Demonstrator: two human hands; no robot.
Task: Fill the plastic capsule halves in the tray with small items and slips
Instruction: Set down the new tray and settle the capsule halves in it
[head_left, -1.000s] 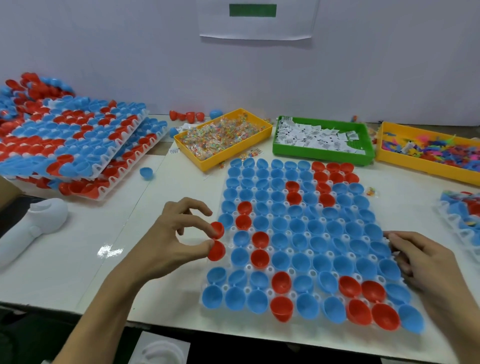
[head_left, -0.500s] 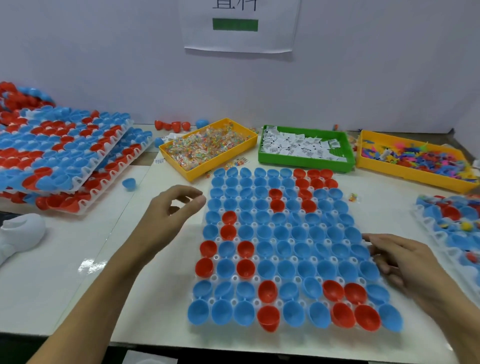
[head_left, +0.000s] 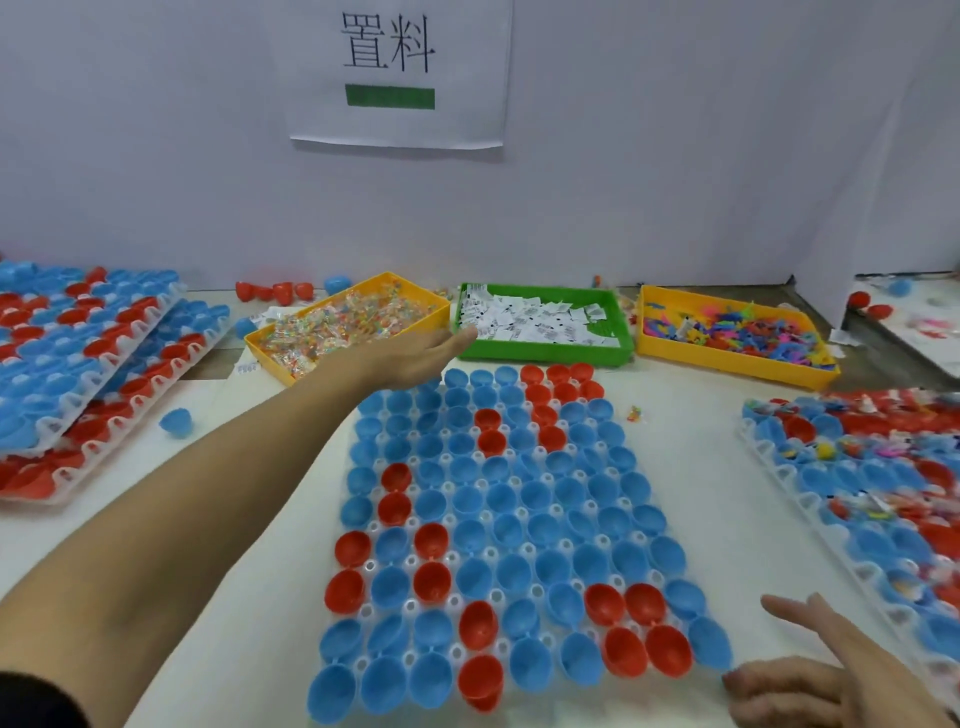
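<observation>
Head view: the tray (head_left: 363, 605) of empty halves (head_left: 519, 499) is being kept mid-table, near the front edge. Halves are likely being risked by a low forearm sweep. The left hand (head_left: 415, 353) is being stretched, fingers wide and empty, toward the far-edge slips (head_left: 535, 322); the right hand (head_left: 821, 675) is being rested open beside the tray.
</observation>
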